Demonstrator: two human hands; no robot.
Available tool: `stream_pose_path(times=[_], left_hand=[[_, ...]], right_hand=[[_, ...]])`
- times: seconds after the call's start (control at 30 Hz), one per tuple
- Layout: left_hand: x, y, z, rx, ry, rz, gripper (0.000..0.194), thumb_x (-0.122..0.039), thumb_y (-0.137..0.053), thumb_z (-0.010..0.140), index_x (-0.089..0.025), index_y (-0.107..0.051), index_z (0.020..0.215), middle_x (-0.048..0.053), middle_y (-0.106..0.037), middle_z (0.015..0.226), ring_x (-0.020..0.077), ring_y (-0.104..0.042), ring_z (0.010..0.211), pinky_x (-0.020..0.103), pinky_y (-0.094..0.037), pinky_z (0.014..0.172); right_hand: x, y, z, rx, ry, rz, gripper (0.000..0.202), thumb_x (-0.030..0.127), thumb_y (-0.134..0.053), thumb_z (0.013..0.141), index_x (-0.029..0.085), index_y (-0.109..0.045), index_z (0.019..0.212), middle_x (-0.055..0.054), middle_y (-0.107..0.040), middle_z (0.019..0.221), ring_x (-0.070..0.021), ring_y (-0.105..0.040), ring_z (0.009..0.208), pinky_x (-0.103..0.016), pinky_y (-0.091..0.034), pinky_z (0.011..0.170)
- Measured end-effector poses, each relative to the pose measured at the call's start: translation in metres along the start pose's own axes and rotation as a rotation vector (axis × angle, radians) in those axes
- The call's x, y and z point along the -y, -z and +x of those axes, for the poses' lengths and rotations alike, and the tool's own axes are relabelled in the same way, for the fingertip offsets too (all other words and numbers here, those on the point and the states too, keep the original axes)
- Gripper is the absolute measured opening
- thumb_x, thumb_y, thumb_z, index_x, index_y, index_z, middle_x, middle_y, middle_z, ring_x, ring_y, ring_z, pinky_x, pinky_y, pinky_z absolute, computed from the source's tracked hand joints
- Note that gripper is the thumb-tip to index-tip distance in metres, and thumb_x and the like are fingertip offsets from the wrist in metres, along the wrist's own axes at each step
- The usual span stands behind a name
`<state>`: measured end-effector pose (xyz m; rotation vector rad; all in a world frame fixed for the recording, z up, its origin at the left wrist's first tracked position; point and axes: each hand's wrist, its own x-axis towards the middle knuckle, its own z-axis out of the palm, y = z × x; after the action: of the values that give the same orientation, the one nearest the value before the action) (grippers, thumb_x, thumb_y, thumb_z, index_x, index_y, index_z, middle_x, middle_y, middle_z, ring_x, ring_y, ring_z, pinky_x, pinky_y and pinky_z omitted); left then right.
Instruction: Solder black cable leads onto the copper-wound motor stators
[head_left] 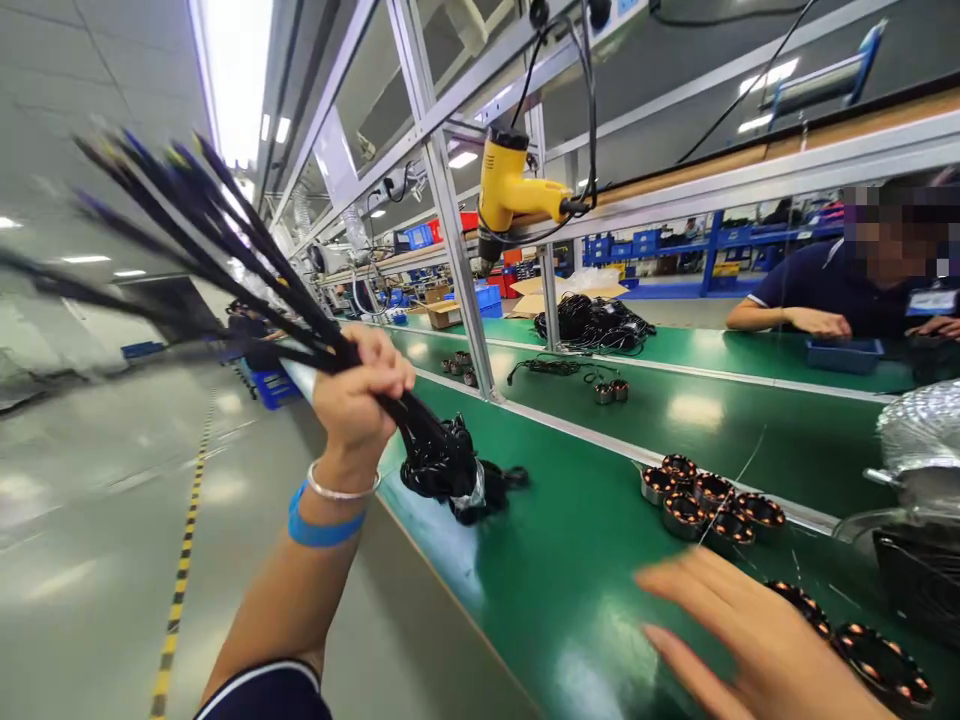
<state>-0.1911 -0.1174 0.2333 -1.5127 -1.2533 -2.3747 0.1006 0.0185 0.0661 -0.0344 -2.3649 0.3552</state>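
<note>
The left hand [358, 388] grips black cables [429, 440], their upper ends blurred; whether the coiled lower part touches the green bench [555, 560] beneath is unclear. The open right hand [742, 630], cut off below, partly hides copper-wound rings [909, 684]. Beyond stands a metal frame [444, 200]; leftward lies grey floor [90, 570].
</note>
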Motion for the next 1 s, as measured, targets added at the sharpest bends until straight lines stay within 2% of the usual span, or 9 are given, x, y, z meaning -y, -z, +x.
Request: stream_pose_path(times=[0.03,0.1,0.17,0.23,0.33,0.6,0.77,0.9,1.0], left_hand=[[-0.014,-0.008,0.009,-0.046,0.016,-0.041,0.026,-0.008,-0.060,0.064,-0.020,-0.038,0.058,-0.007,-0.030,0.051,0.0065,-0.027,0.039,0.021,-0.029,0.043],[-0.030,-0.022,0.020,-0.154,0.094,-0.128,0.024,-0.002,-0.052,0.063,-0.020,-0.037,0.058,-0.007,-0.027,0.048,0.0058,-0.025,0.037,0.020,-0.027,0.041],[-0.033,-0.031,0.023,-0.233,0.147,-0.173,0.024,0.001,-0.047,0.061,-0.019,-0.035,0.058,-0.008,-0.026,0.047,0.0051,-0.026,0.035,0.019,-0.027,0.040],[-0.025,-0.036,0.021,-0.320,0.192,-0.231,0.024,0.002,-0.045,0.061,-0.019,-0.034,0.058,-0.008,-0.027,0.047,0.0049,-0.027,0.034,0.018,-0.028,0.040],[-0.001,-0.038,0.013,-0.462,0.269,-0.347,0.025,0.003,-0.045,0.059,-0.020,-0.034,0.061,-0.009,-0.029,0.048,0.0046,-0.029,0.034,0.018,-0.029,0.039],[0.071,-0.049,-0.012,-0.505,0.390,-0.449,0.026,0.001,-0.046,0.053,-0.020,-0.037,0.064,-0.011,-0.031,0.049,0.0041,-0.032,0.033,0.017,-0.030,0.038],[0.084,-0.050,-0.016,-0.488,0.415,-0.445,0.026,0.002,-0.046,0.052,-0.020,-0.037,0.063,-0.011,-0.032,0.050,0.0032,-0.032,0.033,0.017,-0.030,0.039],[0.085,-0.051,-0.019,-0.498,0.392,-0.418,0.025,0.001,-0.048,0.053,-0.020,-0.038,0.064,-0.011,-0.034,0.050,0.0032,-0.036,0.033,0.017,-0.030,0.039],[0.087,-0.056,-0.022,-0.497,0.372,-0.400,0.025,0.000,-0.050,0.053,-0.019,-0.038,0.063,-0.011,-0.037,0.050,0.0033,-0.038,0.034,0.017,-0.029,0.039]], right_hand=[[0.007,-0.016,0.016,0.071,-0.022,0.090,0.039,0.037,-0.059,0.093,0.019,-0.055,0.127,-0.012,-0.065,0.119,-0.0232,-0.064,0.102,-0.038,-0.057,0.085],[0.026,-0.050,0.047,0.196,-0.108,0.300,0.094,0.059,-0.075,0.074,0.007,-0.038,0.143,-0.025,-0.048,0.141,-0.0373,-0.048,0.128,-0.054,-0.045,0.105],[0.047,-0.078,0.070,0.299,-0.186,0.536,0.118,0.065,-0.082,0.059,0.010,-0.028,0.149,-0.023,-0.043,0.146,-0.0384,-0.044,0.132,-0.055,-0.040,0.108],[0.062,-0.094,0.078,0.323,-0.211,0.741,0.109,0.061,-0.080,0.065,0.016,-0.029,0.149,-0.018,-0.050,0.142,-0.0342,-0.051,0.126,-0.049,-0.044,0.105],[0.060,-0.101,0.068,0.281,-0.227,0.862,0.073,0.049,-0.069,0.081,0.019,-0.041,0.141,-0.010,-0.064,0.123,-0.0268,-0.062,0.109,-0.039,-0.050,0.094],[0.028,-0.103,0.032,0.063,-0.388,0.596,0.019,0.036,-0.055,0.090,0.019,-0.058,0.097,-0.007,-0.067,0.099,-0.0208,-0.062,0.091,-0.033,-0.048,0.081],[0.037,-0.105,0.028,0.040,-0.385,0.497,0.017,0.032,-0.045,0.094,0.021,-0.053,0.083,-0.002,-0.063,0.082,-0.0170,-0.058,0.074,-0.028,-0.042,0.068],[0.043,-0.101,0.040,0.112,-0.427,0.290,0.021,0.039,-0.058,0.085,0.022,-0.046,0.082,0.002,-0.055,0.068,-0.0155,-0.050,0.057,-0.026,-0.031,0.055],[0.044,-0.095,0.053,0.217,-0.514,0.256,0.026,0.041,-0.049,0.091,0.023,-0.041,0.074,0.005,-0.048,0.057,-0.0139,-0.043,0.048,-0.026,-0.026,0.052]])
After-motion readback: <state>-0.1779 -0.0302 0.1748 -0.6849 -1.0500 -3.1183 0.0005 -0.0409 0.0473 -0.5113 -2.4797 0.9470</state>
